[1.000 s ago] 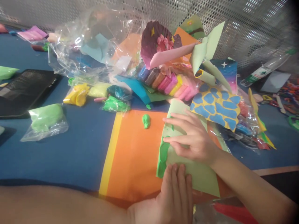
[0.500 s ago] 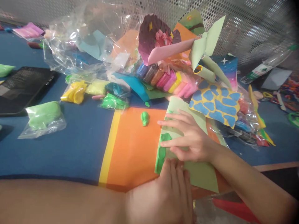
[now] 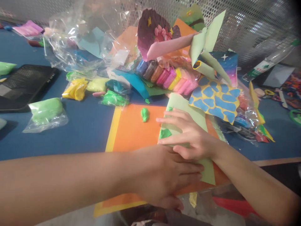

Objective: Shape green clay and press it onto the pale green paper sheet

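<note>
The right hand (image 3: 192,135) and the left hand (image 3: 162,175) both press on one pale green card (image 3: 188,117), which lies on one orange paper sheet (image 3: 134,131) near the near edge of the blue counter (image 3: 70,141). The right fingers (image 3: 174,139) are open and spread, gripping nothing. One green clay patch (image 3: 165,133) sits just beside them on the card, and one smaller green clay bit (image 3: 169,108) lies just beyond them. The left fingers (image 3: 188,168) lie flat and together, also gripping nothing. One green clay lump (image 3: 145,114) stands apart on the orange sheet, left of the card.
</note>
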`<state>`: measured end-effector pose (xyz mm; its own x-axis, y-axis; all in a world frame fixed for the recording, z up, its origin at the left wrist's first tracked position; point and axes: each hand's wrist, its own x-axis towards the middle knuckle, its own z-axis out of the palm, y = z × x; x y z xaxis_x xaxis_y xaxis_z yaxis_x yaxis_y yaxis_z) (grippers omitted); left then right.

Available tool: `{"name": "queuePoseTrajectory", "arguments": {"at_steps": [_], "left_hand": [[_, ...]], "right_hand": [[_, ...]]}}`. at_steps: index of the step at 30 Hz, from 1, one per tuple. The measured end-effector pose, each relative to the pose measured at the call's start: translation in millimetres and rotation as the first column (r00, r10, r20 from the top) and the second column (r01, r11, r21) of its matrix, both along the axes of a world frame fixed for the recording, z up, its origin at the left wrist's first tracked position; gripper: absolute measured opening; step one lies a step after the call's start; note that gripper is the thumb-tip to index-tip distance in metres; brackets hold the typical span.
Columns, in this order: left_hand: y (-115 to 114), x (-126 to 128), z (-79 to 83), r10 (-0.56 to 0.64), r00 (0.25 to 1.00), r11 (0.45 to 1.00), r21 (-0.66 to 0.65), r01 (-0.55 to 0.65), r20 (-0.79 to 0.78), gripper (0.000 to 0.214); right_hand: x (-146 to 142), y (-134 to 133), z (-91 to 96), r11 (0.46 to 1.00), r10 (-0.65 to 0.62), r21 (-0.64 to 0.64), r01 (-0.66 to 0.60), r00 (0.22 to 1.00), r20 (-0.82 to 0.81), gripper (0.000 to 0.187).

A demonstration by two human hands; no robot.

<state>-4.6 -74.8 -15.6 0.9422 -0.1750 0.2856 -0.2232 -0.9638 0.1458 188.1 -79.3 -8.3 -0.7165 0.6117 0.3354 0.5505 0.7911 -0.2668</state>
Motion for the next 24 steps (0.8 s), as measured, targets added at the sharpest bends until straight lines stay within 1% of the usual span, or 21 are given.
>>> {"name": "queuePoseTrajectory", "arguments": {"at_steps": [2,5,8,13,18,24], "left_hand": [[-0.4,-1.0,0.4,0.011,1.000,1.000,-0.002,-0.011,-0.028,0.058],[-1.7,-1.7,1.7,0.023,1.000,1.000,0.014,-0.023,-0.019,0.059],[-3.2,-1.8,3.1,0.024,1.000,0.998,0.061,-0.024,-0.010,0.061],[-4.9,-2.5,4.8,0.054,0.996,0.991,0.125,-0.045,-0.072,0.062],[-5.1,-3.0,3.9,0.055,0.997,0.993,0.112,-0.050,-0.050,0.060],[-3.9,-1.0,5.1,0.028,0.998,0.996,0.092,-0.022,-0.060,0.060]], "right_hand": [[-0.6,0.2,-0.8,1.000,0.012,0.004,-0.012,1.000,0.021,0.028],[-1.3,0.7,-1.7,1.000,0.002,0.023,-0.003,0.997,0.073,0.025],[-1.0,0.9,-2.4,0.999,-0.021,0.039,0.017,0.995,0.098,0.022],[3.8,0.8,-4.0,0.999,-0.041,0.016,0.040,0.991,0.124,0.024],[9.6,1.7,-4.8,0.999,-0.025,-0.037,0.027,0.997,0.073,0.031],[9.1,2.1,-3.2,0.993,-0.087,-0.074,0.097,0.988,0.131,0.028]]}}
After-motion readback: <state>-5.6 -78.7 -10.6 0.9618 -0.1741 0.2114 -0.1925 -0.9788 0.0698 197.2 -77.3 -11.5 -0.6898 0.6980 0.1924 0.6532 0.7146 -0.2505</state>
